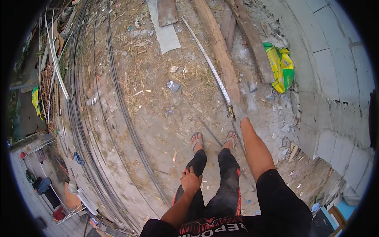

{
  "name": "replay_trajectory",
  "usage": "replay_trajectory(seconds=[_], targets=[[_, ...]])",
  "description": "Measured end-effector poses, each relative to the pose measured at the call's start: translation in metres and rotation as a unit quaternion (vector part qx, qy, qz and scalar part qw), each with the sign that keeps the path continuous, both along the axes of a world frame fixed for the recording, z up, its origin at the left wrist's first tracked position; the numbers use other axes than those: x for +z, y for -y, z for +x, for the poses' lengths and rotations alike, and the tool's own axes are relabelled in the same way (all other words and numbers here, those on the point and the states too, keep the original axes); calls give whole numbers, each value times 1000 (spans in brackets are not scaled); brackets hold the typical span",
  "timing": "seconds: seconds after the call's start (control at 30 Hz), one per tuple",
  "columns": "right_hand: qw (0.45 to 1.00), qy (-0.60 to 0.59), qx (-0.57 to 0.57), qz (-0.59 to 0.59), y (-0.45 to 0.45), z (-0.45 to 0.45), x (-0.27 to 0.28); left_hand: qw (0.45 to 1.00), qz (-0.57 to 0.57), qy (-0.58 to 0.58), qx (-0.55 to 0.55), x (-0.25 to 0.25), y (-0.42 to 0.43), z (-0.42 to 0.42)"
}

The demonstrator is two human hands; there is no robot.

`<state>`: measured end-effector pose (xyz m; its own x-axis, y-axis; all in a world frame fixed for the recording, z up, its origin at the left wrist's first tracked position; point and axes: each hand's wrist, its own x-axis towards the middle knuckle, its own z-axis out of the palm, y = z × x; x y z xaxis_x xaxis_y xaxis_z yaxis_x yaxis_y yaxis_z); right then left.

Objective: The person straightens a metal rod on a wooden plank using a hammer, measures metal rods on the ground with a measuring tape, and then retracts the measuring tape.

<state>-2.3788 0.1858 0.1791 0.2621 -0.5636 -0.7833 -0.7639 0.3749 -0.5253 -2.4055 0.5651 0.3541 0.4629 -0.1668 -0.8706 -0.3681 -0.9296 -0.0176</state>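
Note:
My left hand [191, 181] rests on my left knee, with the fingers spread over the dark trouser leg. It holds nothing. My right arm reaches down to the near end of a long wooden plank [220, 43]. There my right hand [240, 112] is right beside the black and yellow case of a tape measure [231, 112]. Its fingers are too unclear to show whether they grip the case or the plank. The tape's pale blade [207, 59] is pulled out in a straight line along the plank's left side, away from me.
Long dark rods [120, 94] run along the ground to the left. More boards [254, 41] and a yellow-green sack [281, 67] lie near the block wall [327, 75] on the right. A grey sheet [166, 37] and a small crumpled pack [173, 85] are ahead.

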Motion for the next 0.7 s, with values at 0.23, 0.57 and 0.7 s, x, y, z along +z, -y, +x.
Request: replay_trajectory(seconds=[0.23, 0.57, 0.7], targets=[[998, 11, -6, -62, -3, 5, 14, 998, -16, 49, -29, -7, -5, -11], [997, 7, 37, -70, -2, 1, 14, 998, -15, 45, -30, -9, -4, -14], [999, 7, 31, -29, 5, -6, -23, 998, -11, 47, -35, -8, -2, -14]])
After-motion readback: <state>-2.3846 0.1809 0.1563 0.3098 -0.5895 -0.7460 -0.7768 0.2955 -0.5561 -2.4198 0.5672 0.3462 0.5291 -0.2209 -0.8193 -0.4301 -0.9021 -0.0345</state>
